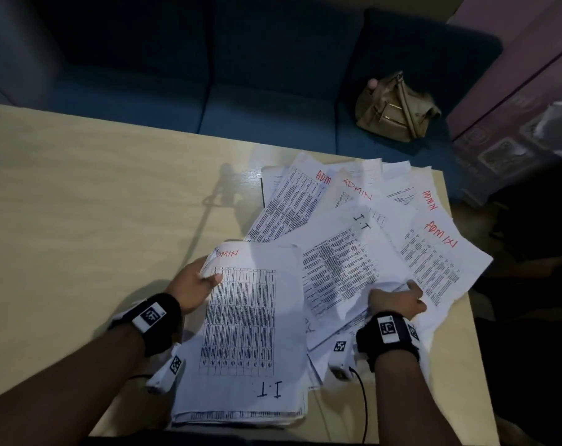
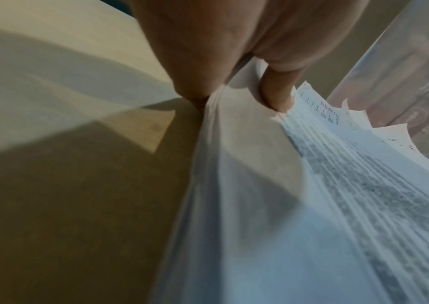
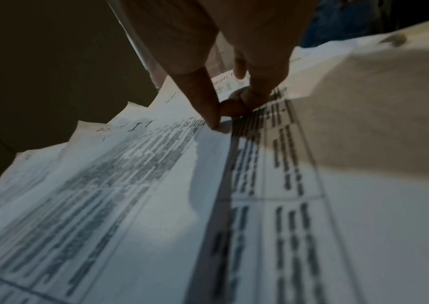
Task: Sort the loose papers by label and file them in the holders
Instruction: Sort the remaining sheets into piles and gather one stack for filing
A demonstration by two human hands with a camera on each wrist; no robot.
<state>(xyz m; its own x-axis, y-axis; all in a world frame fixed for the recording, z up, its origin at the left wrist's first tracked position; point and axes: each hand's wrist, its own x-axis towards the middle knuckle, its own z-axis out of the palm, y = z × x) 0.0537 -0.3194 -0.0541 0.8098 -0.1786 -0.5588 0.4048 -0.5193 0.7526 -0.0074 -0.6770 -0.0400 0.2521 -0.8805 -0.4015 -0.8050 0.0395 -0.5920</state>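
The loose papers are thin printed sheets, light and limp; they curl under their own weight, slide readily over one another, and would crease or tear if pulled by a corner. They are best taken along an edge, thumb on top and fingers beneath, as both hands do here.

The left hand grips a thick stack of sheets at its upper left corner: in the left wrist view the thumb presses on the top sheet while the other fingers curl under the bundle. This stack lies at lower centre of the head frame on the light wooden table, long axis running almost straight up and down the frame. Its top sheet carries a black "I.T" label at the bottom, written upside down to the viewer, so that sheet's head points towards the person; a red "ADMIN" sheet peeks out at the stack's upper left.

The right hand pinches the lower edge of a sheet in the fanned pile at centre right; in the right wrist view the thumb and fingertips close on the paper. That pile spreads like a fan, sheets angled towards the upper right, most marked "ADMIN" in red, one "I.T" in black. No holders are visible in the head view.

A tan handbag sits on the blue sofa at upper right
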